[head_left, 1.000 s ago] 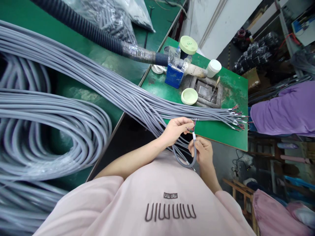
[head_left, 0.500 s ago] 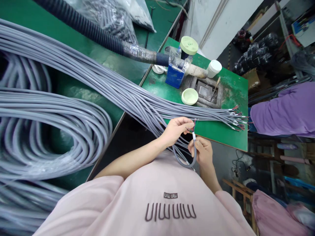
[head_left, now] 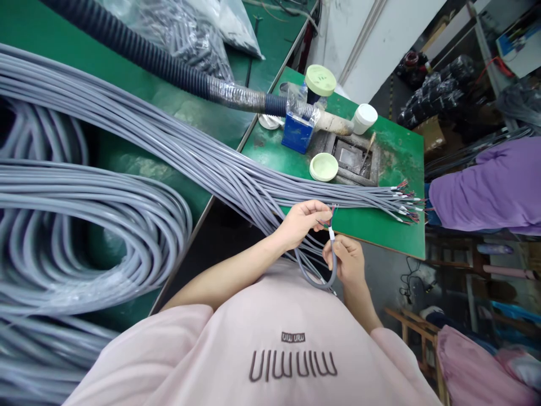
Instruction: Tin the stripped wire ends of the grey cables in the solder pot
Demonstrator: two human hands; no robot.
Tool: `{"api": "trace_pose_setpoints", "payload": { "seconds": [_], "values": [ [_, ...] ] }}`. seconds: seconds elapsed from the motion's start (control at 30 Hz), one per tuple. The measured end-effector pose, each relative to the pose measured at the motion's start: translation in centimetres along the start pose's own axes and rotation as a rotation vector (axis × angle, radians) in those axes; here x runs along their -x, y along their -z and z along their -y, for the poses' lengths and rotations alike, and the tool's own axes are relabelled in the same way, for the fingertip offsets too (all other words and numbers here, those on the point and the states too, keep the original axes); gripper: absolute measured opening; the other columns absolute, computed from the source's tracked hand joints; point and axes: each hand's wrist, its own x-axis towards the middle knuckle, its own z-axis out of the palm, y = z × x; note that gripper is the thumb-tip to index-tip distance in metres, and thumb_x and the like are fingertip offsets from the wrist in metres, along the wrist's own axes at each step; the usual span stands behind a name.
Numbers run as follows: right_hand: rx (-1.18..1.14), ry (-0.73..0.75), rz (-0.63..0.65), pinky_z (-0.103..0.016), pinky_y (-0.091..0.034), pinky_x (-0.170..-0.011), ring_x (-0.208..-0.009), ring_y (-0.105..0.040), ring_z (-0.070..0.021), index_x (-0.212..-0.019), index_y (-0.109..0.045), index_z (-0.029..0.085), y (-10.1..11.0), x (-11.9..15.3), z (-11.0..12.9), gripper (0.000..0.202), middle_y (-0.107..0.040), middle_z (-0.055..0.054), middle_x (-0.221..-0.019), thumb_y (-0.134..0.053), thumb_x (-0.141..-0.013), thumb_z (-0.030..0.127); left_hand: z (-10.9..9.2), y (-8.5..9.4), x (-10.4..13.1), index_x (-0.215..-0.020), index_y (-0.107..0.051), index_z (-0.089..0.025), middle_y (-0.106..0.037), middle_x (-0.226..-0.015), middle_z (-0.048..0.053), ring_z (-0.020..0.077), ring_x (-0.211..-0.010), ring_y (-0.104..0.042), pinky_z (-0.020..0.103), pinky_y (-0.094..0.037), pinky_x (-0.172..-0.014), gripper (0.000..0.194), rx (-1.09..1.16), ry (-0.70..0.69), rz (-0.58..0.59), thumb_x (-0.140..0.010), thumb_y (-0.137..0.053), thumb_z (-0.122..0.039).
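Note:
One grey cable (head_left: 318,283) curves up in a loop in front of my chest. Its end carries a white band (head_left: 331,233) and splits into several thin coloured wires (head_left: 332,214). My left hand (head_left: 306,221) pinches some of these wires between thumb and fingers. Just below the band, my right hand (head_left: 346,256) is closed on the grey cable. Behind my hands a thick bundle of grey cables (head_left: 236,169) runs across from the left, its stripped wire ends (head_left: 408,200) lying near the table's right edge.
Coiled grey cables (head_left: 169,225) lie at the left. A black corrugated hose (head_left: 169,67) reaches a blue box (head_left: 297,133). Beyond the bundle are a pale green dish (head_left: 323,167), a square metal pot (head_left: 350,158) and a white tub (head_left: 364,118). At the right, a person in a purple top (head_left: 486,189).
The view has shifted slightly. Both hands keep their hold on the cable end, and the thin wires look a little more fanned out.

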Motion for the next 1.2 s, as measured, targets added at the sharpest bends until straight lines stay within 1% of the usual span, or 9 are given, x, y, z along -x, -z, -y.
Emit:
{"api": "trace_pose_setpoints", "payload": {
  "seconds": [0.23,0.63,0.67,0.73,0.83,0.93,1.03,1.1,1.2],
  "values": [
    [-0.002,-0.01,-0.005,-0.021,-0.029,-0.038,-0.033,-0.042,-0.0085,-0.067,-0.065,0.017,0.0,0.0,0.0,0.031,-0.054,0.003,-0.039,-0.063,-0.085,0.041,-0.4,0.1,-0.3,-0.071,-0.065,-0.014,-0.061,-0.062,-0.002,0.0048,-0.053,-0.051,0.016,-0.034,-0.047,0.023,-0.037,0.016,0.018,-0.063,-0.081,-0.029],
    [0.047,-0.024,-0.012,-0.021,-0.031,-0.039,-0.035,-0.043,-0.0084,-0.07,-0.067,0.017,0.4,-0.2,0.2,0.029,-0.054,0.003,-0.04,-0.062,-0.086,0.041,-0.3,0.6,-0.7,-0.073,-0.064,-0.013,-0.061,-0.062,-0.002,0.0038,-0.05,-0.049,0.016,-0.034,-0.046,0.026,-0.054,-0.029,0.073,-0.066,-0.081,-0.032],
    [0.05,-0.022,-0.003,-0.022,-0.033,-0.041,-0.036,-0.044,-0.0086,-0.074,-0.068,0.017,0.7,-0.3,0.3,0.028,-0.055,0.002,-0.041,-0.061,-0.086,0.042,-0.2,0.5,-0.6,-0.073,-0.065,-0.013,-0.062,-0.063,-0.002,0.004,-0.051,-0.05,0.016,-0.034,-0.046,0.027,-0.046,-0.044,0.064,-0.066,-0.081,-0.033],
    [0.038,-0.029,0.048,-0.022,-0.038,-0.043,-0.039,-0.048,-0.0096,-0.09,-0.07,0.018,1.1,-0.7,1.0,0.028,-0.06,0.002,-0.047,-0.063,-0.083,0.044,-0.1,0.4,-0.4,-0.075,-0.065,-0.014,-0.064,-0.067,-0.001,0.0048,-0.053,-0.052,0.017,-0.036,-0.047,0.028,-0.04,-0.088,0.035,-0.066,-0.081,-0.034],
    [0.041,-0.101,0.157,-0.023,-0.044,-0.045,-0.045,-0.057,-0.0112,-0.12,-0.061,0.021,1.4,-1.4,2.7,0.05,-0.068,0.002,-0.062,-0.072,-0.075,0.039,0.4,-0.1,0.1,-0.076,-0.067,-0.015,-0.066,-0.07,0.0,0.0073,-0.059,-0.056,0.019,-0.041,-0.052,0.026,-0.071,-0.169,0.004,-0.069,-0.08,-0.036],
    [0.107,-0.175,0.188,-0.02,-0.043,-0.043,-0.043,-0.055,-0.0087,-0.125,-0.057,0.023,1.0,-2.1,4.3,0.059,-0.062,0.007,-0.061,-0.077,-0.07,0.026,1.0,-0.6,0.7,-0.075,-0.069,-0.016,-0.066,-0.073,0.0,0.0089,-0.065,-0.058,0.022,-0.047,-0.062,0.02,-0.166,-0.311,-0.038,-0.071,-0.079,-0.032],
    [0.133,-0.15,0.134,-0.017,-0.034,-0.037,-0.035,-0.043,-0.0047,-0.119,-0.061,0.023,0.4,-2.5,4.9,0.05,-0.05,0.012,-0.049,-0.076,-0.071,0.022,1.3,-1.0,1.2,-0.072,-0.071,-0.017,-0.065,-0.073,0.001,0.0102,-0.068,-0.059,0.024,-0.048,-0.067,0.016,-0.266,-0.454,-0.1,-0.069,-0.081,-0.03],
    [0.145,-0.079,0.079,-0.017,-0.032,-0.035,-0.033,-0.039,-0.0043,-0.113,-0.065,0.021,0.0,-2.7,4.7,0.042,-0.048,0.012,-0.045,-0.075,-0.073,0.023,1.3,-1.2,1.4,-0.07,-0.07,-0.017,-0.064,-0.071,0.0,0.0108,-0.064,-0.06,0.025,-0.049,-0.063,0.019,-0.233,-0.436,-0.1,-0.068,-0.081,-0.032],
    [0.153,0.037,0.008,-0.019,-0.033,-0.035,-0.032,-0.04,-0.0052,-0.11,-0.068,0.02,-0.4,-2.8,4.0,0.035,-0.049,0.01,-0.043,-0.074,-0.076,0.025,1.5,-1.6,1.5,-0.07,-0.065,-0.016,-0.064,-0.065,-0.001,0.0116,-0.053,-0.059,0.025,-0.048,-0.051,0.025,-0.069,-0.27,-0.036,-0.068,-0.08,-0.037]
  ]
}}
